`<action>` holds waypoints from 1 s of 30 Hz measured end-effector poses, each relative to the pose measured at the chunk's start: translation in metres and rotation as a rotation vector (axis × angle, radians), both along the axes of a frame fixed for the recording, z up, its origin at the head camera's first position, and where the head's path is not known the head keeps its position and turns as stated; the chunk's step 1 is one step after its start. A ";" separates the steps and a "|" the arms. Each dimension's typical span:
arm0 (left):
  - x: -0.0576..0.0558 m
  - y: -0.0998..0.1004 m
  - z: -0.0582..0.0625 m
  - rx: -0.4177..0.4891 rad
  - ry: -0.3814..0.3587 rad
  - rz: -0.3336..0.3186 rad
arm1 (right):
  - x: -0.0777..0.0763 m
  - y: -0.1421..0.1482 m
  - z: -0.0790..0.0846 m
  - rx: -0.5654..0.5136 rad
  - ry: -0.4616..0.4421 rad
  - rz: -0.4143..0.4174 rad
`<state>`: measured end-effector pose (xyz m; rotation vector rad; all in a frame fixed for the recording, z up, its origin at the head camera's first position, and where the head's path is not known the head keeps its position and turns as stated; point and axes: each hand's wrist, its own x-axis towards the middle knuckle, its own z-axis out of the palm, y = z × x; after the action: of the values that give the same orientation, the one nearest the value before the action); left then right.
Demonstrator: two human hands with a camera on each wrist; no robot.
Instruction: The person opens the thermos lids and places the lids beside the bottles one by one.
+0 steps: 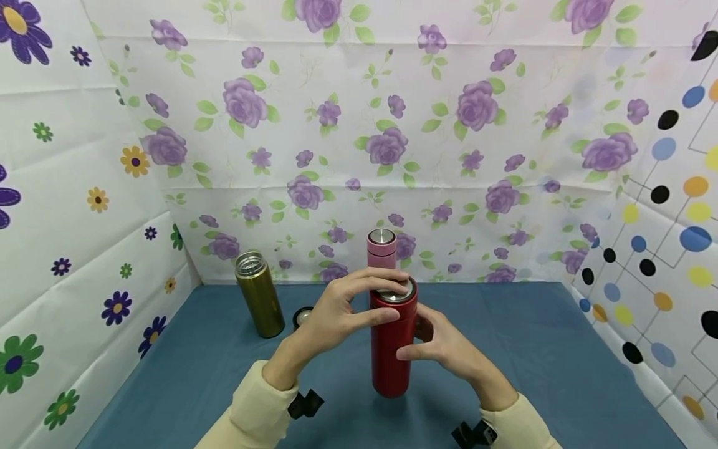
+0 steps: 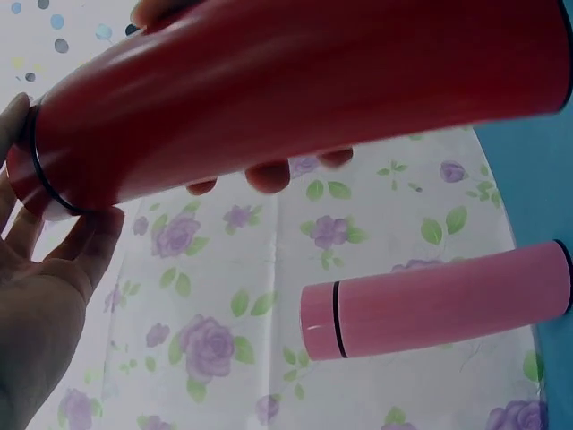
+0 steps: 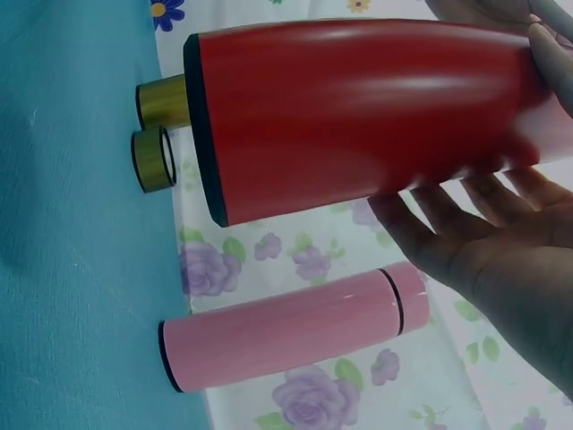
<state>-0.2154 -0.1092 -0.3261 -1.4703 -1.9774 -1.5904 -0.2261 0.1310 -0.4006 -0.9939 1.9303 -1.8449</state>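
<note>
A red thermos bottle (image 1: 391,355) is upright in front of me, its base seeming slightly off the blue cloth. My left hand (image 1: 343,305) grips the red lid (image 1: 405,290) from above, thumb at the near side and fingers over the silver top. Lower down, my right hand (image 1: 445,346) holds the bottle's body, with its thumb in front and fingers behind, as the right wrist view shows. The lid sits on the bottle above a dark ring visible in the left wrist view. Behind it stands a pink thermos bottle (image 2: 448,300) with its lid on.
An olive-gold thermos bottle (image 1: 261,305) stands uncapped at the left. Beside it lies its gold lid (image 3: 152,159), partly hidden by my left hand in the head view. Blue cloth (image 1: 533,349) covers the table, and flower-patterned sheets (image 1: 348,125) enclose it.
</note>
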 end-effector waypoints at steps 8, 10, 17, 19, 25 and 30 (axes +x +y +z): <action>0.001 0.003 -0.003 0.077 0.026 0.003 | 0.001 0.002 0.000 -0.012 0.000 -0.017; 0.002 0.003 -0.003 0.085 0.030 0.015 | 0.000 0.002 0.000 -0.008 0.003 -0.023; 0.004 0.005 -0.002 0.095 0.033 0.067 | 0.000 0.000 -0.001 -0.007 0.023 -0.069; 0.006 0.006 -0.002 0.102 0.033 0.089 | 0.001 -0.002 -0.002 -0.021 0.030 -0.085; 0.012 0.014 -0.003 0.083 0.138 0.241 | 0.001 -0.008 -0.005 -0.026 0.153 -0.204; 0.013 0.013 0.000 -0.001 0.131 0.247 | 0.001 -0.007 -0.005 -0.013 0.128 -0.220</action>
<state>-0.2026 -0.0959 -0.3264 -1.2396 -1.9955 -1.3554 -0.2249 0.1237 -0.4053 -0.9585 2.1832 -1.9551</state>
